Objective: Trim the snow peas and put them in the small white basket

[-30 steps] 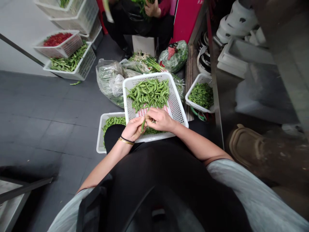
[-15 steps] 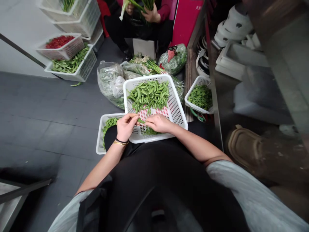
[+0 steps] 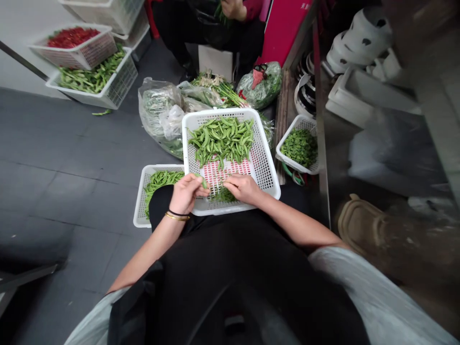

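Note:
A white perforated basket [image 3: 268, 175] rests on my lap, its far half heaped with green pea pods [image 3: 221, 139]. My left hand [image 3: 186, 194] is closed at the basket's near left edge and pinches one pea pod [image 3: 203, 182] by its end. My right hand [image 3: 244, 188] is curled over the near part of the basket, fingertips pinched just above a small pile of green trimmings [image 3: 223, 195]; what it grips is too small to name. A second white basket [image 3: 141, 203] with pods stands on the floor by my left knee.
Clear bags of greens [image 3: 163, 112] lie on the floor beyond the basket. A small basket of chopped greens [image 3: 300, 146] sits to the right by a steel counter edge [image 3: 319, 143]. Stacked baskets of beans and red chillies [image 3: 82, 57] stand at far left. Another person [image 3: 230, 19] sits opposite.
My hands have drawn apart; the left has carried the pod toward the basket's left edge, the right has dropped toward the trimmings. The view has shifted slightly left.

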Demonstrator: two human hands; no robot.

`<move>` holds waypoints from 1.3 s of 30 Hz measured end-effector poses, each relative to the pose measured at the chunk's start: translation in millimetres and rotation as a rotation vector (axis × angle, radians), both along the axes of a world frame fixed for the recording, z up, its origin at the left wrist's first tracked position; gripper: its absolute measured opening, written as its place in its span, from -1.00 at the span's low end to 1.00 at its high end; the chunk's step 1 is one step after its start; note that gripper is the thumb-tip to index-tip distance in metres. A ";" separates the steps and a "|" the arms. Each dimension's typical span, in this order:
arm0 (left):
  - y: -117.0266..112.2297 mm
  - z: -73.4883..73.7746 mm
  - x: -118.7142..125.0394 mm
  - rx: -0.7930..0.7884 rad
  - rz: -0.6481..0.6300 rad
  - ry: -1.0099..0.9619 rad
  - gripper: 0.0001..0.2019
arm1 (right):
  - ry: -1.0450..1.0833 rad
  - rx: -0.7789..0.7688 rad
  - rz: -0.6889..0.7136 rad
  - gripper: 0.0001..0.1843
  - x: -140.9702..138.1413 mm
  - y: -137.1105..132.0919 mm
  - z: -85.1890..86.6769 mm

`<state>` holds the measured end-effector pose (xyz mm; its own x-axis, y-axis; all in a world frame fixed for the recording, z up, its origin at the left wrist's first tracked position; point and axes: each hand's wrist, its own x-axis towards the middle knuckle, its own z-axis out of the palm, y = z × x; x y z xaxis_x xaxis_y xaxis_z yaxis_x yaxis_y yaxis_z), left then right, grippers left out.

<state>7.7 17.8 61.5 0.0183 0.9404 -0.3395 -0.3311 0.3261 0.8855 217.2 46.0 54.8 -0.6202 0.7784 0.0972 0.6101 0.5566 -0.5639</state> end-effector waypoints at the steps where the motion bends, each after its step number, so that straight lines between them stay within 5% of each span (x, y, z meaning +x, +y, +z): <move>1: 3.4 -0.7 -6.8 0.021 0.064 -0.025 -0.77 | -0.075 -0.059 0.049 -0.76 6.3 8.7 -1.7; 4: 12.7 0.2 -23.8 0.047 0.039 -0.115 -0.82 | -0.327 -0.233 0.121 -0.77 11.6 42.8 -11.6; 9: 20.3 1.6 -20.6 -0.033 -0.175 -0.270 -0.73 | -0.569 -0.369 -0.242 -0.55 -32.0 97.8 -48.4; 13: 20.1 -9.5 -12.2 -0.158 -0.166 -0.175 -0.68 | -0.594 -0.444 -0.300 -0.55 -53.2 114.1 -68.4; 17: 18.3 -26.0 -9.4 -0.156 -0.089 0.026 -0.73 | -0.527 -0.456 -0.254 -0.66 -39.7 101.8 -61.6; 20: 20.6 -31.3 -5.4 -0.221 -0.046 -0.100 -0.72 | -0.363 -0.484 -0.131 -0.78 -24.9 79.5 -46.0; 25: 21.4 -21.4 3.6 -0.265 -0.050 -0.349 -0.67 | 0.349 -0.882 0.042 -0.90 -7.8 41.7 -22.5; 29: 12.9 -8.8 11.2 -0.221 0.023 -0.319 -0.72 | 0.690 -1.138 0.144 -0.69 -7.7 20.5 -11.2; 32: 6.2 -2.1 18.6 -0.206 0.057 -0.308 -0.74 | 0.732 -1.077 0.022 -0.69 -22.6 7.3 -6.3; 39: -2.9 -0.1 38.9 -0.147 0.046 -0.321 -0.70 | 0.552 -0.661 -0.210 -0.76 -55.1 -8.6 0.2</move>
